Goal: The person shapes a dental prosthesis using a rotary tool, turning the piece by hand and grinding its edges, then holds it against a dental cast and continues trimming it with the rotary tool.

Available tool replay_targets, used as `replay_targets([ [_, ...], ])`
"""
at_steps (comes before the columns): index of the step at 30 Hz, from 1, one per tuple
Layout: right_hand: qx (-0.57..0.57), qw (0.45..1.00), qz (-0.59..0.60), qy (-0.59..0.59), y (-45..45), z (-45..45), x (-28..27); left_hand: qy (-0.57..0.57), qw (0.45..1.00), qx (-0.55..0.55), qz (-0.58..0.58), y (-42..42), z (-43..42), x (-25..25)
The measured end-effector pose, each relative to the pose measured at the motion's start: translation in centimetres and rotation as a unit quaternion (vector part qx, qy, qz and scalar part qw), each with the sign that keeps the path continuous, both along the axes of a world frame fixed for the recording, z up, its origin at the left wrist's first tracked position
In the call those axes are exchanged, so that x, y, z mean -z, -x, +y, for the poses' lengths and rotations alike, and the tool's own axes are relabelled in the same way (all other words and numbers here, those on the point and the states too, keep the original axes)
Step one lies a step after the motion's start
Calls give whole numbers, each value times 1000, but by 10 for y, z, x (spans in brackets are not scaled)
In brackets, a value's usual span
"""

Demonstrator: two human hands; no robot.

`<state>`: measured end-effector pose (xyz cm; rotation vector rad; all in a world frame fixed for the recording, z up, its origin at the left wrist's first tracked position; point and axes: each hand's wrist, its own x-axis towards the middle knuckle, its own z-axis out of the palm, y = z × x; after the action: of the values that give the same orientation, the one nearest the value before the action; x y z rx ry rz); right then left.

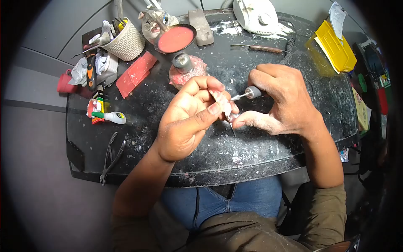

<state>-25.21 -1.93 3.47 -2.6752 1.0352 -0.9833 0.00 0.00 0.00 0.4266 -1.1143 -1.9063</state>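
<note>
My left hand (pixel 180 117) is closed, pinching a small pinkish, dusty denture piece (pixel 222 104) between thumb and fingertips. A thin pointed bit hangs below it; I cannot make out whether it belongs to the piece. My right hand (pixel 287 101) wraps round a rotary handpiece (pixel 253 92), mostly hidden behind the fingers. Its pointed burr (pixel 238 97) points left at the denture piece, at or very near its edge. The right thumb reaches below, close to the left fingertips, with white dust on the skin. Both hands are above the black table (pixel 252 155).
Behind my left hand stand a pink-crusted burner with a metal cap (pixel 183 63) and a pan of pink wax (pixel 175 40). Pink wax sheets (pixel 136 73), a glue bottle (pixel 114 117) and pliers (pixel 111 159) lie left. Farther back are a wax knife (pixel 266 49) and white control unit (pixel 256 17).
</note>
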Motion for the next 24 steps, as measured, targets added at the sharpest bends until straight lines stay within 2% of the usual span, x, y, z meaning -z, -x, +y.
replay_targets([
  [2,31,998,48,17,-1,3,-5,-42,999,9,14,1,3,-3],
  [8,28,999,24,26,-3,3,2,-76,997,11,32,5,5,0],
  [24,57,996,54,46,-3,7,-2,-80,996,39,29,2,2,0],
])
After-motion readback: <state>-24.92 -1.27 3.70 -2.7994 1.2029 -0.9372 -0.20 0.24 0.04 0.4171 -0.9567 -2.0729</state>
